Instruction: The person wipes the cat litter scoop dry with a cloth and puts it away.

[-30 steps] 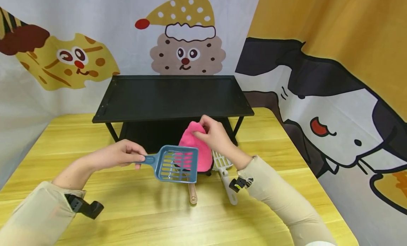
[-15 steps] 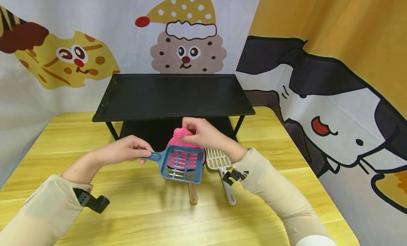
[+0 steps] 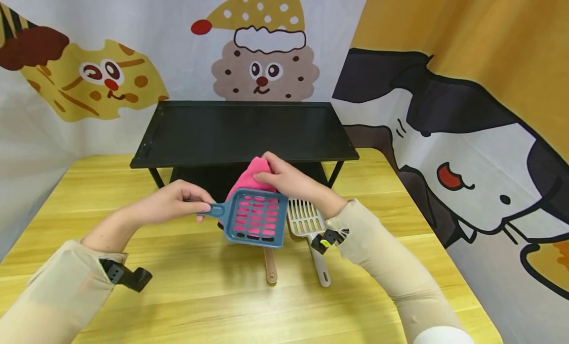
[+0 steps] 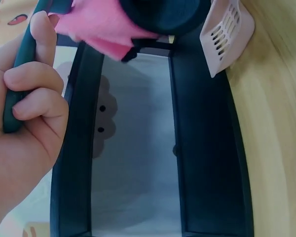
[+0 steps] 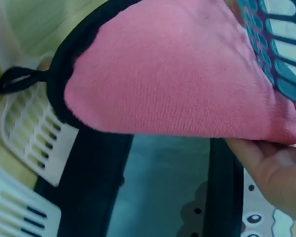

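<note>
My left hand (image 3: 178,203) grips the handle of a blue slotted litter scoop (image 3: 248,218), held level above the table. Its fingers curl round the dark handle (image 4: 23,59) in the left wrist view. Behind the scoop, my right hand (image 3: 289,178) pinches the upper edge of a pink plush cleaning cloth (image 3: 252,177). Pink shows through the slots, and the scoop hides most of the cloth in the head view. In the right wrist view, the cloth (image 5: 158,74) has black trim and a black hanging loop (image 5: 20,80), with the scoop's slots (image 5: 278,44) right beside it.
A grey-white slotted scoop (image 3: 306,228) lies below my right forearm. Beside it, a beige scoop handle (image 3: 270,267) with a paw print sticks out from under the blue scoop. A black two-tier shelf (image 3: 249,131) stands behind on the wooden table (image 3: 186,294); a printed curtain hangs beyond.
My right hand has moved left with the pink cloth, dipping and then rising, so the cloth now sits behind the scoop. My left hand has shifted the blue scoop slightly right and up.
</note>
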{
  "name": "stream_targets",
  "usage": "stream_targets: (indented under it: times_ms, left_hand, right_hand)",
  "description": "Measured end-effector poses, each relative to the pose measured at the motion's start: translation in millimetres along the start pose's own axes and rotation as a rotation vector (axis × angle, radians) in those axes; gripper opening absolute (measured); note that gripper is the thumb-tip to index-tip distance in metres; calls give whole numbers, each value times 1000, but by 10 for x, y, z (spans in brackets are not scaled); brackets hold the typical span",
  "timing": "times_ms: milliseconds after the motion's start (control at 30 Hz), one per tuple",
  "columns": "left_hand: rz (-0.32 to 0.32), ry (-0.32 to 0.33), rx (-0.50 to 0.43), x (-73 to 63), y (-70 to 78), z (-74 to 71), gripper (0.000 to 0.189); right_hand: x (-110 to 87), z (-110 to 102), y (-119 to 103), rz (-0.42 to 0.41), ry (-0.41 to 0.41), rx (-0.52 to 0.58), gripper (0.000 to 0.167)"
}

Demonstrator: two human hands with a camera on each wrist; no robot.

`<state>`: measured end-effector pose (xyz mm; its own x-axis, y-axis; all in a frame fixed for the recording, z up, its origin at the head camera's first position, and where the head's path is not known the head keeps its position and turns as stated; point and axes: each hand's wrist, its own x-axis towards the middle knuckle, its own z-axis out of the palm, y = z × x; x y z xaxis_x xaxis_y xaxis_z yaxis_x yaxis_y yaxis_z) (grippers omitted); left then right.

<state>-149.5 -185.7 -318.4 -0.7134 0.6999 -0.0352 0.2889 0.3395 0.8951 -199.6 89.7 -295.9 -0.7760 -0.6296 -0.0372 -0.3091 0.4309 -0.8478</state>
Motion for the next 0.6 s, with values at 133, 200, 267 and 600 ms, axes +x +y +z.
stream_targets:
  times_ms: [133,200,267,600]
  left_hand:
    - [-14,-8,27,38,-10,-7,16]
    - [-43,-15,33,43,-35,-9,17]
    - [-62,-21,42,42,-62,-13,19]
    - [-85,-4,41,-21,-172,-82,21]
  right_hand:
    - [61,34,4,84,-31,132,15]
    - [76,40,28,112,-41,184,15]
    - [81,41,49,126,-50,215,15]
    - [62,-32,63,113,-43,241,14]
